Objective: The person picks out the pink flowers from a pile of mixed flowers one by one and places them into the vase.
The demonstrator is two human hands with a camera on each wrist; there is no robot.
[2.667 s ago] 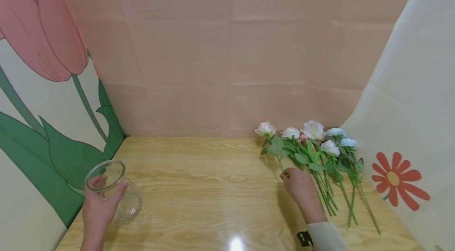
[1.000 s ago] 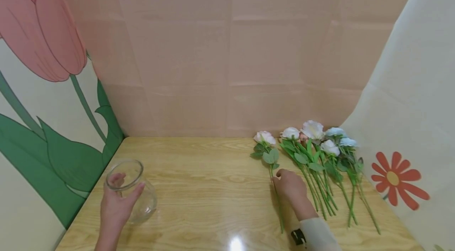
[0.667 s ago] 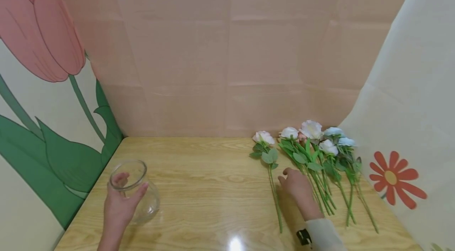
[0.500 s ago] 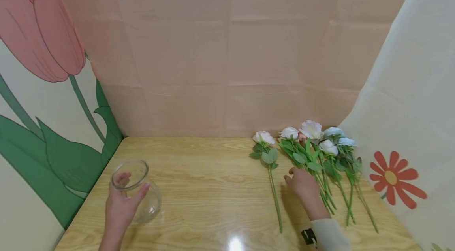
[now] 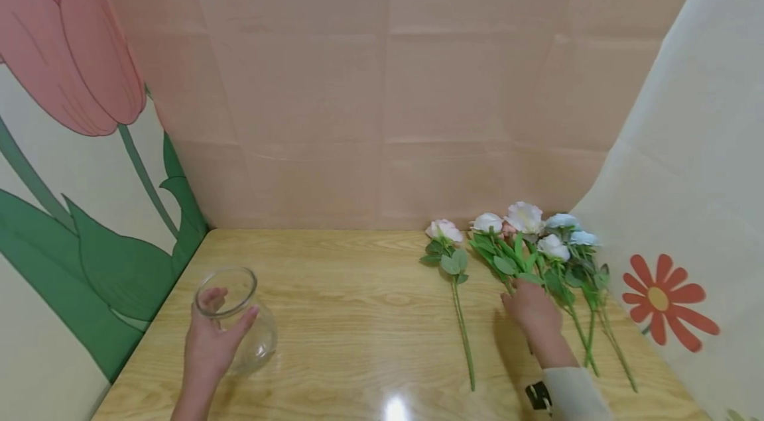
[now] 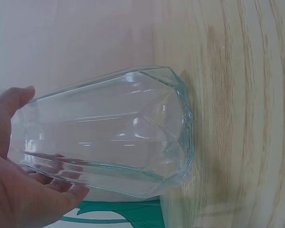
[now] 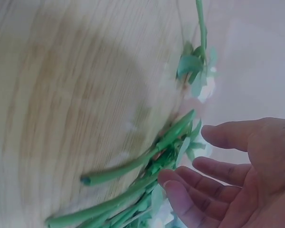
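Note:
My left hand (image 5: pixel 209 345) grips a clear glass vase (image 5: pixel 258 345) near its rim, thumb on one side and fingers on the other. In the left wrist view the vase (image 6: pixel 104 128) has faceted sides and its base end is near the wood. My right hand (image 5: pixel 534 315) is over the stems of a bunch of flowers. In the right wrist view its thumb and fingers are apart, with green stems (image 7: pixel 114 204) just beyond the fingertips. A single pale pink rose (image 5: pixel 444 231) lies left of the bunch, stem toward me.
The bunch holds white flowers (image 5: pixel 553 247), a large pale bloom (image 5: pixel 525 217) and blue ones (image 5: pixel 583 238), with stems crossing at the right of the wooden table (image 5: pixel 358 315). A plain pinkish backdrop (image 5: pixel 382 89) stands behind; printed cloths flank both sides.
My right hand has shifted the pale pink rose left of the bunch, let go of its stem and moved right to the other stems. My left hand has moved right with the vase.

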